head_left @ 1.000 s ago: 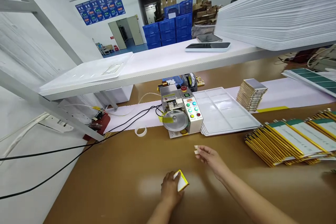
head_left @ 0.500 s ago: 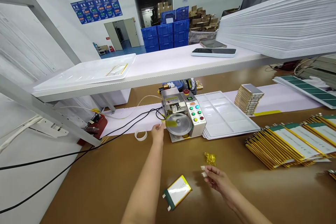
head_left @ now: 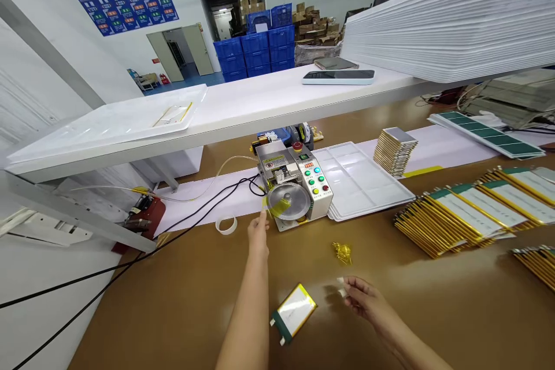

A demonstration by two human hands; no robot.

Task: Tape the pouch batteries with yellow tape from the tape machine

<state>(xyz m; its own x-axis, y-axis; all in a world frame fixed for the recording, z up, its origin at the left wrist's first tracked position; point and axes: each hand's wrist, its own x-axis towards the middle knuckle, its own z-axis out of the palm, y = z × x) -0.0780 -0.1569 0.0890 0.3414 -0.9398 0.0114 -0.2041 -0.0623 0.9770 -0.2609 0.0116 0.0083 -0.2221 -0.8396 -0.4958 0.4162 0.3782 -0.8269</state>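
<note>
My left hand is at the left edge of the tape machine's round metal disc. A short piece of clear yellow tape stands at its pinched fingertips. Another yellow strip lies across the disc. My right hand hovers over the table with its fingers curled, thumb and forefinger slightly apart. White covers show on those two fingertips, and I see nothing between them. Between my forearms lies a flat pouch battery with a white face, yellow edge and green end. A crumpled bit of yellow tape is beyond my right hand.
A white tape roll and black cables lie left of the machine. White trays, a battery stack and rows of batteries stand on the right. The shelf crosses above the table.
My left hand has drawn slightly down from the disc's edge, with the yellow tape at its fingertips. The right thumb and forefinger have come closer together. The whole view has shifted a little.
</note>
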